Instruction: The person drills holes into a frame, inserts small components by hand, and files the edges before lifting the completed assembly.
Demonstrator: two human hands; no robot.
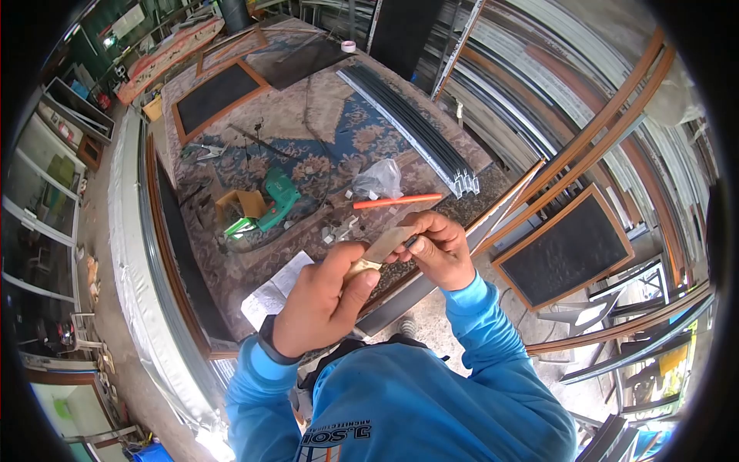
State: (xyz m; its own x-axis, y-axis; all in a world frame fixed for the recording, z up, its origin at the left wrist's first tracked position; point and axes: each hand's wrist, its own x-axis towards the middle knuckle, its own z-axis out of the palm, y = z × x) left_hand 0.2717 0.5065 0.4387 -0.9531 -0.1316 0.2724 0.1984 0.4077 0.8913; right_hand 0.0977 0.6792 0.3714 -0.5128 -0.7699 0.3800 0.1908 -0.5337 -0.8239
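My left hand [319, 302] is closed, its thumb and forefinger pinching the lower end of a beige, slightly see-through strip [387, 244] that looks like tape. A pale yellowish part shows between those fingers. My right hand [444, 252] is also closed, with thumb and fingertips around a small dark piece [411, 242]; its forefinger lies by the strip's upper end. Just beyond my hands, an orange-red stick [396, 202] and a clear plastic bag [379, 179] rest on the carpeted table [265, 181]. Paper with writing [275, 294] lies beside my left hand.
A green power drill [279, 199] and an open cardboard box [239, 206] sit on the table's left. Long dark metal profiles [408, 123] run along its right. Brown-framed black panels [219, 100] lie farther back. Racks of long profiles [531, 108] stand to the right.
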